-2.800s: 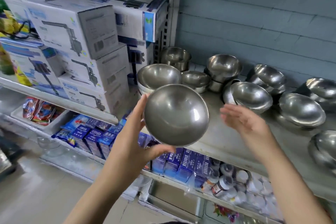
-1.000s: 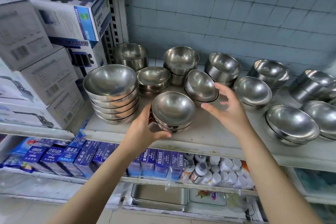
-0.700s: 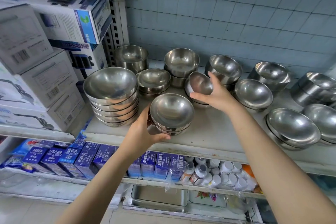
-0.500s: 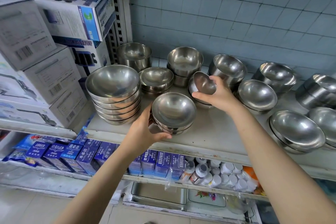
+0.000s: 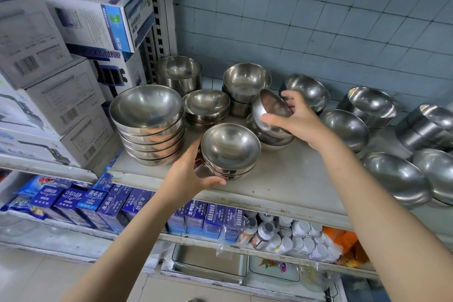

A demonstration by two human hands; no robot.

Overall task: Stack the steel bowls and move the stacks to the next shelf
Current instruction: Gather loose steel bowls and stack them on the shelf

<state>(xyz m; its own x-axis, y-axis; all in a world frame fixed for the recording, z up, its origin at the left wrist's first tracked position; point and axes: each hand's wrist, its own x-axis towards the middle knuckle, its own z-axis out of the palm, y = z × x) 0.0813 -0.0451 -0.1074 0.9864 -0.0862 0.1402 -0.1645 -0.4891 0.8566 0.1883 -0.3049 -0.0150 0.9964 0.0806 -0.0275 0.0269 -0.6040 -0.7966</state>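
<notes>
Steel bowls [image 5: 343,127] crowd the long shelf [image 5: 294,179] that runs across the middle of the frame, some nested, many single toward the right edge. The largest pile is the tall stack [image 5: 147,117] at centre left, wide bowls nested one in another, standing just beside the cardboard boxes [image 5: 49,68] that fill the upper left. Smaller is the short stack [image 5: 230,149] at the centre, near the shelf's front edge. The left grip [image 5: 188,174] is curled round its left side, thumb along the lower front, the fingers hidden behind the steel. Smallest is the single bowl [image 5: 272,108] just up and right of centre, tilted with its mouth turned leftward, over a low pile [image 5: 269,138]. Whether it has cleared that pile I cannot tell. The right grip [image 5: 301,122] pinches it, thumb on the near rim and fingers over the far side.

The step in hand looks to be carrying this single bowl across to nest in the short stack. To do it well, raise it straight off the low pile so the bowl beneath is not dragged along. Level it, centre it over the short stack, and lower it until the rims seat evenly, not dropping it. The left grip should brace the stack, which sits close to the front edge and would slide easily on the smooth shelf.
</notes>
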